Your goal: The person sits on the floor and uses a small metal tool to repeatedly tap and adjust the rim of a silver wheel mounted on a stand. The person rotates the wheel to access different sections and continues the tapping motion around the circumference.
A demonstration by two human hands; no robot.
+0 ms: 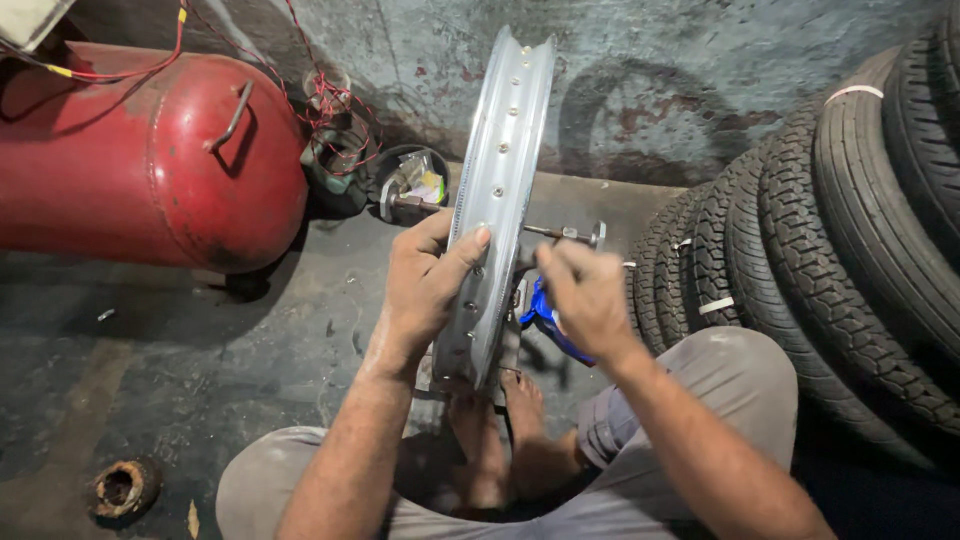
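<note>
Grey spoked wheel rim [500, 190] stands upright on edge between the hands, its lower end down by the person's bare feet [500, 440] on the concrete floor [200, 370]. Left hand [425, 285] is clasped around the rim's left flank, fingers curled over the edge, thumb lying across the drilled face. Right hand [585, 295] sits just right of the rim, fingers pinched narrow near the axle rod [565, 234]; what they grip cannot be told. A blue object [545, 315] shows partly beneath the right hand, touching or just behind it.

Left of the left hand, well apart: red cylindrical tank [150, 160] lying on the floor, red wires [320, 110] draped near its end. Beyond the left hand, against the wall, a round tub [415, 180] with scraps inside. Right of the right hand: row of black tyres [830, 240] leaning together. Near the left elbow, a rusty ring fitting [122, 488] on the floor.
</note>
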